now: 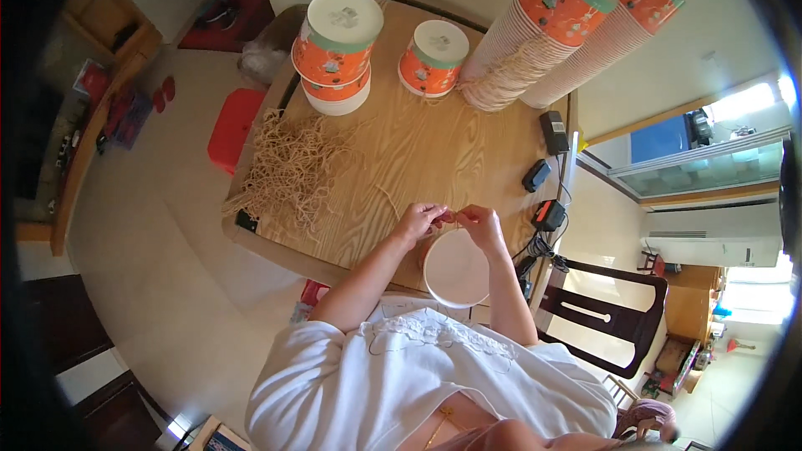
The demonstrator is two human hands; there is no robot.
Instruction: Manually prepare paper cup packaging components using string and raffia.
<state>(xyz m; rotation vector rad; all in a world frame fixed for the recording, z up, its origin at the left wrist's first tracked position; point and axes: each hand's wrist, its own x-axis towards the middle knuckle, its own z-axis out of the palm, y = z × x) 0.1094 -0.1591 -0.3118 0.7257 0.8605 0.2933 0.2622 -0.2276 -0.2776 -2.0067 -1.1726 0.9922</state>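
Observation:
At the table's near edge, my left hand [420, 221] and my right hand [482, 225] come together with fingertips pinched. Between them is a short bit of tan paper cord [453, 217], mostly covered by the fingers. Just below, close to my body, a round paper tub [458, 269] is tilted with its white face toward me. Its orange side shows a little by my left wrist. To the left of my hands lies a big tangled heap of the same tan cord [292, 167], and one loose strand [387, 200] rests beside my left hand.
Two stacked orange and green paper tubs [338, 50] and a single tub [434, 58] stand upside down farther back. Tall leaning stacks of nested tubs [535, 33] rise at the back right. Black adapters [549, 215] with cables line the right edge. A dark chair [601, 313] stands at right.

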